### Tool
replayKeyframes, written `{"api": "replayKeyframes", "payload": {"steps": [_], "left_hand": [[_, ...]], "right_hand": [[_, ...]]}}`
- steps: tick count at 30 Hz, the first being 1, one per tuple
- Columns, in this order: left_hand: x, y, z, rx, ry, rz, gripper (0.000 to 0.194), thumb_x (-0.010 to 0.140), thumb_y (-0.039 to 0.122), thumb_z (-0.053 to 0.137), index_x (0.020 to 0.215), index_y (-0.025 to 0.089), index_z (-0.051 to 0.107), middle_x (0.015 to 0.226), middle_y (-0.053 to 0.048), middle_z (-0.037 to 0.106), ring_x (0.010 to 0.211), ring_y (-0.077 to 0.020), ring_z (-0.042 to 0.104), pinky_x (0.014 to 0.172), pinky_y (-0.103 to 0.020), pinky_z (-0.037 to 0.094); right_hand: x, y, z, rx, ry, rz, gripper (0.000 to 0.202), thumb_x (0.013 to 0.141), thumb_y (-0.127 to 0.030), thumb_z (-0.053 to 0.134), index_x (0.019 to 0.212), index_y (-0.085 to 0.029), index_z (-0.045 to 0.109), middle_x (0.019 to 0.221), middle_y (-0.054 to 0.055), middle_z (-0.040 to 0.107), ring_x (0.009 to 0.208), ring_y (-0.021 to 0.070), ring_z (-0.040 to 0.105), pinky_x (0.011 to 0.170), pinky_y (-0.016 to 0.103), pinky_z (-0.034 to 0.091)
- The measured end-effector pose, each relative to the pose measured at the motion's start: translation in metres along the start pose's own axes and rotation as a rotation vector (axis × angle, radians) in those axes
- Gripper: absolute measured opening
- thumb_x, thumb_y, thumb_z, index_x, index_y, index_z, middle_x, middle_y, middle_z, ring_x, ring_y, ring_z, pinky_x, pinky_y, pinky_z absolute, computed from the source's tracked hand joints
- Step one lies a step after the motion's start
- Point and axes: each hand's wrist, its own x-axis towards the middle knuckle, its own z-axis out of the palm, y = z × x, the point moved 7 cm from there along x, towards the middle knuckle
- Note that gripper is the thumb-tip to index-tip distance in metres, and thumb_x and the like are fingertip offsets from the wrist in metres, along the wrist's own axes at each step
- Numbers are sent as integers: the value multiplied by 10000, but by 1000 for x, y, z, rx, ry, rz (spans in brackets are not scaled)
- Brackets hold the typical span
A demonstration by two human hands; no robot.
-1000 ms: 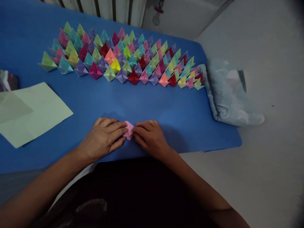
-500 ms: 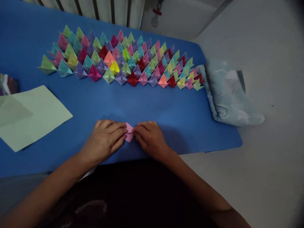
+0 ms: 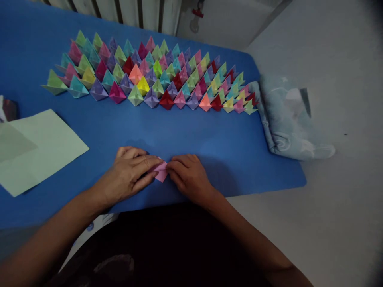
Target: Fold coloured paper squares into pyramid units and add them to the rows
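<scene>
The pink paper point(image 3: 162, 175) is between your hands, near the table's point(image 3: 185, 131) front edge. Your left hand point(image 3: 128, 171) lies palm down, fingers stretched close together, clamped with the thumb on the paper; your right hand point(image 3: 190, 177) is curled, fingertips pinching its right corner. Beyond stand the boats point(image 3: 157, 69); a green sheet point(image 3: 44, 151) lies to your left

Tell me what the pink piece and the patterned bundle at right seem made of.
Pink piece: apparently matte paper, given its thin, flat faces and straight crease.
Patterned bundle: probably soft, dull cloth, judging by its rounded folds; exact fibre unclear.
</scene>
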Motion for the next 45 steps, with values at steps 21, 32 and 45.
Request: {"api": "replayKeyframes", "payload": {"steps": [21,32,45], "left_hand": [[1,-14,12,-35,39,-185,396,1033,379,437,1408,251,463,1049,-53,737,938,-218,659,893,-407,426],[3,-16,10,-66,58,-207,498,1014,379,496,1474,248,356,1037,-34,717,842,-180,658,887,-390,446],[0,-4,7,77,113,-37,259,1019,261,472,1073,254,725,897,-35,673,806,-176,597,789,-375,411]], "right_hand": [[12,4,-1,-55,50,134,235,985,-286,530,810,-192,656,872,62,690,775,170,574,734,309,414],[16,2,0,-114,22,155,257,980,-277,507,781,-182,639,827,61,665,725,169,542,687,314,373],[21,1,1,-159,-77,223,236,983,-289,502,824,-185,643,838,56,642,742,178,521,666,320,312]]}}
